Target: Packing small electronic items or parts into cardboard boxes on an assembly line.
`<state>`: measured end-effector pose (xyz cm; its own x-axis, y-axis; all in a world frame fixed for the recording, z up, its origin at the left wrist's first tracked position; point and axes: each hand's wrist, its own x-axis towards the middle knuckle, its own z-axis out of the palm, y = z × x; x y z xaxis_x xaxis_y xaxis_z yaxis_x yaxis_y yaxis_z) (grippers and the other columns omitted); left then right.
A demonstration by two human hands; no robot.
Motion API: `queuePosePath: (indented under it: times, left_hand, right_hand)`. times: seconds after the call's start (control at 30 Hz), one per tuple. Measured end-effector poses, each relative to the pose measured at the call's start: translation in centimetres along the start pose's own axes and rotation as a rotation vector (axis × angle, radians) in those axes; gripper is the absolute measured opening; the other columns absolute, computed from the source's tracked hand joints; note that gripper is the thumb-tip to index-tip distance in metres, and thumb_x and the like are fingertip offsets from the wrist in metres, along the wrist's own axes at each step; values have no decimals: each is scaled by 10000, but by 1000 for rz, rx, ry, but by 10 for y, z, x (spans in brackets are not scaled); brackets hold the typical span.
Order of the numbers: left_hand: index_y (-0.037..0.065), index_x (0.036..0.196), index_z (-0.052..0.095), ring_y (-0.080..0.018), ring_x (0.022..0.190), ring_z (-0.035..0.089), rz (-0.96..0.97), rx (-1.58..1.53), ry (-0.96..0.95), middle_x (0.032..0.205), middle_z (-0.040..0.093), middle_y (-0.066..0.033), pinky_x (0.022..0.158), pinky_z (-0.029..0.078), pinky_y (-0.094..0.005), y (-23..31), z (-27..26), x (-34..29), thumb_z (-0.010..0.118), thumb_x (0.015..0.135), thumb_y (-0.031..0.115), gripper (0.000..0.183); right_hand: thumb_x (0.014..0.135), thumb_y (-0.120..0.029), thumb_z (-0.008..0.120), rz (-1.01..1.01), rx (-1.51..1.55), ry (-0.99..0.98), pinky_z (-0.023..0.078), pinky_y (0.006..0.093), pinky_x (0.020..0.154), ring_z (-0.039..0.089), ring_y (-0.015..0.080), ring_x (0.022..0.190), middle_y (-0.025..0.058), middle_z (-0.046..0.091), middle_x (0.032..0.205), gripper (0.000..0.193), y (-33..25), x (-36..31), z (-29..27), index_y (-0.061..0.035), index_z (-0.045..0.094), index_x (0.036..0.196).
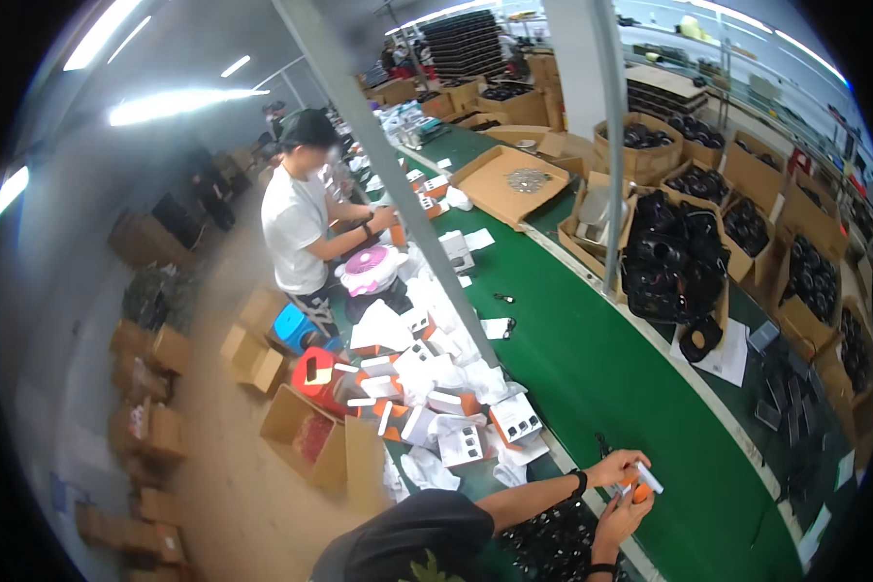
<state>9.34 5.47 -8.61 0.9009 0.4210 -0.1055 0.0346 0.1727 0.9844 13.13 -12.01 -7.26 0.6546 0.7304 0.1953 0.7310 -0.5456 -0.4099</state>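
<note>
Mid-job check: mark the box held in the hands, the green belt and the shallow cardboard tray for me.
White-and-orange box (651,478): head view, on its white panel.
Green belt (592,339): head view, on its bare surface.
Shallow cardboard tray (487,182): head view, on its bare inner floor.

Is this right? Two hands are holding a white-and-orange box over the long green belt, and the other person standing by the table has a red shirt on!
Not quite: the shirt is white, not red, as the head view shows. The left hand and right hand do hold the white-and-orange box over the green belt.
</note>
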Motion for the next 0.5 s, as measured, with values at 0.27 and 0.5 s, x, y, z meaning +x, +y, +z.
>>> queuePosePath:
  times: [0.27, 0.5]
  left_hand:
    - [31, 1271, 693, -228, 1072, 749, 104, 293, -87, 1123, 785, -110, 930, 588, -367, 20, -8, -3, 566, 872, -155, 458]
    - [72, 1448, 659, -368, 1383, 613, 766, 960, -232, 1463, 664, -193, 1134, 537, -463, 15, -21, -29, 749, 835, 11, 622]
  right_hand:
    - [947, -20, 714, 2, -64, -107, 464, 552, 1101, 496, 507, 1343, 315, 432, 1512, 740, 4, -8, 1, -28, 474, 1647]
    - [1000, -16, 604, -137, 318, 12, 459, 593, 1109, 568, 526, 1289, 335, 595, 1398, 512, 24, -36, -9, 57, 559, 1505]
